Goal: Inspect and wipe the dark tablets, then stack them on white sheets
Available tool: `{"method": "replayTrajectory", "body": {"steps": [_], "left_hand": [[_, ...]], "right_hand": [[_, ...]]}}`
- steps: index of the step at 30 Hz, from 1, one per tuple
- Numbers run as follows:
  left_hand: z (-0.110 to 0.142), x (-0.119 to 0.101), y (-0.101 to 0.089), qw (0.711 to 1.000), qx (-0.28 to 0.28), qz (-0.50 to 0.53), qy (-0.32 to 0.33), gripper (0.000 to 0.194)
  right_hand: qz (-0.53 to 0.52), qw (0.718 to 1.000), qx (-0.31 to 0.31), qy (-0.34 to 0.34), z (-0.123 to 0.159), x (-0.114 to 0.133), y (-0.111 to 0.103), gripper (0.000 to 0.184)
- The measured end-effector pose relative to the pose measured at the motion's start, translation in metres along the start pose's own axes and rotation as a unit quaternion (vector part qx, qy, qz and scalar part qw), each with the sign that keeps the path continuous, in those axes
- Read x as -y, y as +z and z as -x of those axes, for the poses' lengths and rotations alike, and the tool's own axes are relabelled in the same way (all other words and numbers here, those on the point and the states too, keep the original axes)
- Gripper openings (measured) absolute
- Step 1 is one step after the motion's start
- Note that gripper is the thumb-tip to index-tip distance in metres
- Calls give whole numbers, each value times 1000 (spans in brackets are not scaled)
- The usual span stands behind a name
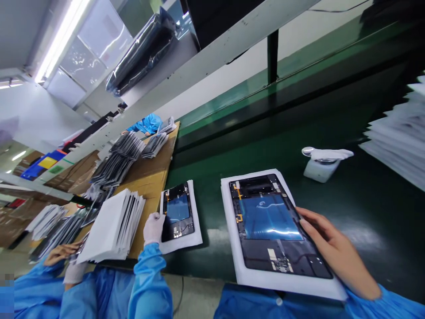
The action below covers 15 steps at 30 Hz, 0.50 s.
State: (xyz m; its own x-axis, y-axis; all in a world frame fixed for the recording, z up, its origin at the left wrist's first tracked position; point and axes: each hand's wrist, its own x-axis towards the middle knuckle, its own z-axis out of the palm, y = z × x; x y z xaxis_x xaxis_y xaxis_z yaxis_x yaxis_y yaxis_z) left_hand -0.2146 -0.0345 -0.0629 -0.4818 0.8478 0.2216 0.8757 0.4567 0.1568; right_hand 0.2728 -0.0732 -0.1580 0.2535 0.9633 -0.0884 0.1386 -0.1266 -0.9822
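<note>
Fingers narrowly spread, your right hand point(341, 252) touches the 3 o'clock edge of the nearer opened tablet point(272, 217), your left hand point(153, 228) the second opened tablet point(177, 208) at 10 o'clock; with both grips unclear, careless tugging toward 6 o'clock could slide either padding sheet point(259, 279) off the desk point(212, 254).

Left hand point(154, 227) gloved, fingers point(156, 216) curled; right hand point(332, 243) bare, wrist point(368, 285) exposed, fingers extended.

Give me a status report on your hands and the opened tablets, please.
Gloved left hand at edge of left tablet; bare right hand at edge of right tablet. Both lie on white sheets. Small white object beyond right tablet, apart.
</note>
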Motion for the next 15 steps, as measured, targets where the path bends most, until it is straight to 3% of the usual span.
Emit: {"method": "replayTrajectory", "body": {"steps": [2,4,7,8,10,15], "left_hand": [[7,-18,11,1000,-29,-8,-1,32],[20,-50,22,995,-33,-10,93,34],[42,-94,33,946,72,-19,316,30],[47,-100,35,926,114,-25,360,30],[51,-99,35,903,174,-40,390,31],[48,-69,19,918,222,-23,327,27]], "right_hand": [[2,1000,-4,-3,0,2,0,56],[5,1000,-7,-3,1,2,0,56],[11,1000,-1,3,0,0,-3,56],[13,1000,3,5,0,-1,-4,56],[15,1000,5,7,0,-2,-5,56],[0,1000,-6,-16,1,-7,0,53]]}}
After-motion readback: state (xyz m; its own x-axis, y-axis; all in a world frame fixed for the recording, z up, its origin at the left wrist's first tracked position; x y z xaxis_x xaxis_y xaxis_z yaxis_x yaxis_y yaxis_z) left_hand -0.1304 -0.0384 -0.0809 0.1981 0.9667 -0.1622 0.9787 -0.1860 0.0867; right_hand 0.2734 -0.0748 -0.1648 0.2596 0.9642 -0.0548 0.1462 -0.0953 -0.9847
